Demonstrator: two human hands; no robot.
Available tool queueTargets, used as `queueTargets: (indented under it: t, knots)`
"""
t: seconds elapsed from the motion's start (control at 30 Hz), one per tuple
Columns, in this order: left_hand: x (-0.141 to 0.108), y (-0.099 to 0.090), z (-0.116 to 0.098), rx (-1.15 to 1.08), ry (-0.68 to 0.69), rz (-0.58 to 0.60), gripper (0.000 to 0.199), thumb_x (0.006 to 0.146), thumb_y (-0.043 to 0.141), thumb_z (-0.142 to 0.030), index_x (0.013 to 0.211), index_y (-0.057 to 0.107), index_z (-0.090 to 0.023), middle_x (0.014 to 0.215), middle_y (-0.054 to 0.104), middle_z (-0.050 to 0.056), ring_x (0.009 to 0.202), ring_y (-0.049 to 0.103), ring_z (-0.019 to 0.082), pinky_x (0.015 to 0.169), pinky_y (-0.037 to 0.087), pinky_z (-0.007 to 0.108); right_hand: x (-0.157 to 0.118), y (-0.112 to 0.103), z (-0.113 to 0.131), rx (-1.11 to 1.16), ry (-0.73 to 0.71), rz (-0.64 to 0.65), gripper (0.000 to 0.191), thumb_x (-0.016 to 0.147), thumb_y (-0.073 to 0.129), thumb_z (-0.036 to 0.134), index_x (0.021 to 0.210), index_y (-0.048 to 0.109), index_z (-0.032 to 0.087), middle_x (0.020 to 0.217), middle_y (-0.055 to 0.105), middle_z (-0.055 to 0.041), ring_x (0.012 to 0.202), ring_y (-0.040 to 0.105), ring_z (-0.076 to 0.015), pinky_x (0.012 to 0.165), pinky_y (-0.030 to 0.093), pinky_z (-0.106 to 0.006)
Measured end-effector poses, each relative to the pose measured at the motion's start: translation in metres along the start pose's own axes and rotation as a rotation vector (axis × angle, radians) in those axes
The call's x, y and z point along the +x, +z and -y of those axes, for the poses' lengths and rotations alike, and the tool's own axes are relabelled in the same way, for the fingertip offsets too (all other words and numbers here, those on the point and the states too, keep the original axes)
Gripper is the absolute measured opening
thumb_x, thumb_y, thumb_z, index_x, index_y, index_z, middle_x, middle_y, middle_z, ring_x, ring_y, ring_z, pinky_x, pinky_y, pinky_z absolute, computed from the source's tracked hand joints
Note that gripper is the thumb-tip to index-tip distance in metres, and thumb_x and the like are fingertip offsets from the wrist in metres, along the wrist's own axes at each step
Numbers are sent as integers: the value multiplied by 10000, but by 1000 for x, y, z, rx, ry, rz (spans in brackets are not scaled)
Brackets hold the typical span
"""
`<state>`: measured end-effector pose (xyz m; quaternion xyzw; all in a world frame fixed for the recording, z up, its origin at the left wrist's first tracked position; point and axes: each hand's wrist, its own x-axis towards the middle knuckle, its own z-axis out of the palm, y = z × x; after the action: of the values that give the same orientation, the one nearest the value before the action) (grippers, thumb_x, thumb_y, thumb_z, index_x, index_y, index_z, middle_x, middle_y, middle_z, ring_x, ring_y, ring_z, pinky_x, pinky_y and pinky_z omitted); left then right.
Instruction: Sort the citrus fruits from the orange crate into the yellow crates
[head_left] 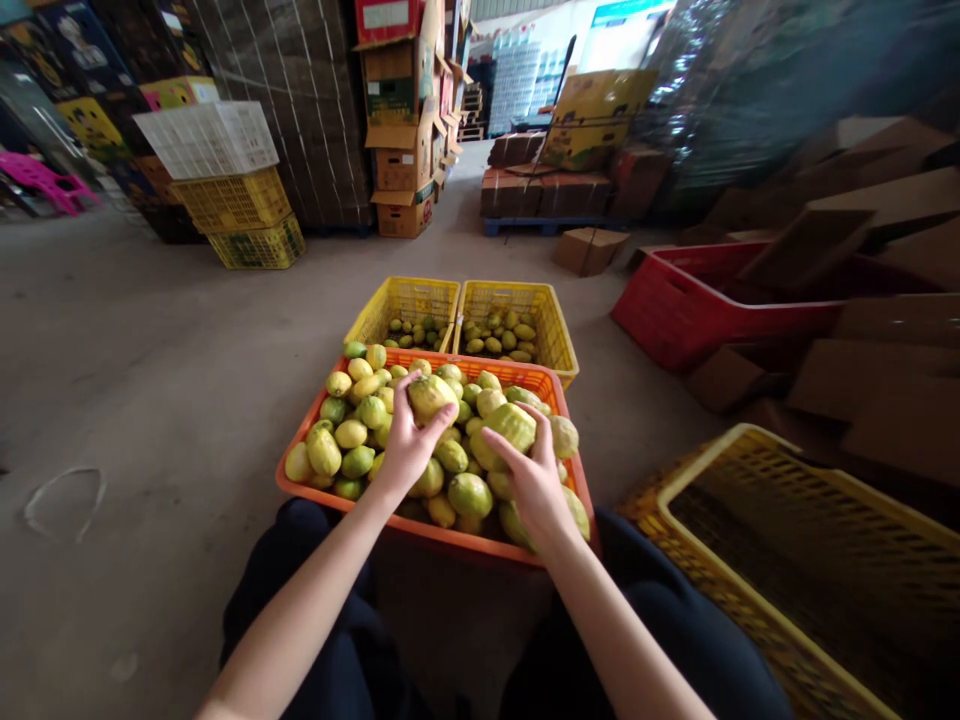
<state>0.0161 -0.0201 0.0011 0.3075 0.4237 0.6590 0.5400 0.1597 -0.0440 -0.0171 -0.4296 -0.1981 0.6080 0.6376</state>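
An orange crate [480,545] full of yellow-green fruits stands in front of my knees. Above its middle, my left hand [411,435] grips a yellow-green fruit [433,397] between thumb and fingers. To the right, my right hand [534,468] is closed round a ribbed, greener fruit [513,427]. The two held fruits are apart, just over the pile. Against the far side of the orange crate are two yellow crates, the left one [367,312] and the right one [556,335], each with a layer of smaller fruits at the bottom.
A large yellow crate [750,590] stands by my right knee. Behind it are a red crate [697,320] and loose cardboard [885,400]. Stacked white and yellow crates [232,200] stand at the back left. Boxes on a blue pallet [517,226] are further back.
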Motion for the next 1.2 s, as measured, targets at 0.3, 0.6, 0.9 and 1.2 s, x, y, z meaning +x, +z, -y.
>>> queueTargets:
  t: [0.3, 0.6, 0.9, 1.2]
  knots:
    - [-9, -6, -6, 68, -18, 127, 575, 547, 866, 112, 1007, 733, -207, 1189, 710, 62, 1309, 591, 268, 1104, 479, 298, -3, -2, 1, -497, -519, -69, 602, 580, 960, 187, 1087, 677, 348, 1173, 703, -12, 1323, 543, -317, 1163, 457, -441]
    - [-13, -9, -13, 111, -8, 182, 548, 566, 941, -7, 1025, 743, -233, 1222, 716, 60, 1366, 559, 280, 1110, 495, 290, -4, -4, -2, -746, -732, -23, 483, 699, 843, 316, 1144, 659, 299, 1223, 647, -74, 1263, 559, -328, 1167, 412, -556]
    - [-22, -4, -21, 51, -45, 209, 436, 622, 921, -43, 975, 745, -230, 1204, 728, 78, 1365, 571, 286, 1088, 515, 293, -6, -5, 2, -728, -776, -42, 492, 670, 853, 313, 1135, 694, 287, 1172, 650, -74, 1204, 584, -329, 1114, 456, -551]
    - [-4, -12, -20, -53, -114, 261, 600, 634, 895, -51, 1177, 728, -242, 1189, 744, 40, 1099, 705, 231, 897, 589, 249, -11, -2, 10, -199, -269, 6, 563, 609, 955, 243, 1084, 657, 286, 1040, 756, -10, 949, 718, -238, 817, 619, -337]
